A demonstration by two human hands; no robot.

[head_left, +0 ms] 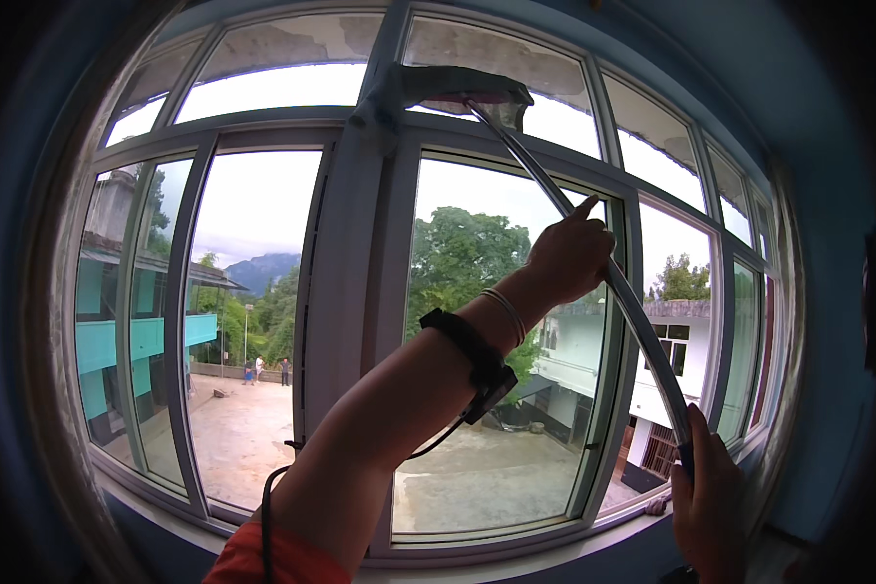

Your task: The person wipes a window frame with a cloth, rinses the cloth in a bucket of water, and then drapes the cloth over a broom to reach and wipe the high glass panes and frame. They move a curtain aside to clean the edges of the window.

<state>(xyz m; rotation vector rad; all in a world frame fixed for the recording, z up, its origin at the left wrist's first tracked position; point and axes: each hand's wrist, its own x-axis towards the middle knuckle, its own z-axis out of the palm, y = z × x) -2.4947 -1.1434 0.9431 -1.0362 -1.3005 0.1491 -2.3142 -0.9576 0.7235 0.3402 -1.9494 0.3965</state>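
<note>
A long metal pole [650, 343] slants from the lower right up to a flat mop head draped with a dark cloth [467, 80]. The cloth lies over an upper window pane [566, 120] and reaches the thick upright post [361, 241] at its left. My left hand [573, 252] grips the middle of the pole, its index finger stretched along it. Lower down, my right hand [708, 496] is wrapped around the dark handle end. On my left forearm sit a black strapped device [474, 358] with a cable and thin bracelets [507, 310].
Grey-framed sliding windows [624, 350] span the view above a pale sill [467, 555]. Gathered curtains hang at the left [58, 306] and right [781, 306]. A small crumpled cloth [655, 506] rests on the right sill. Outside, several people [260, 369] stand in a concrete yard [241, 423].
</note>
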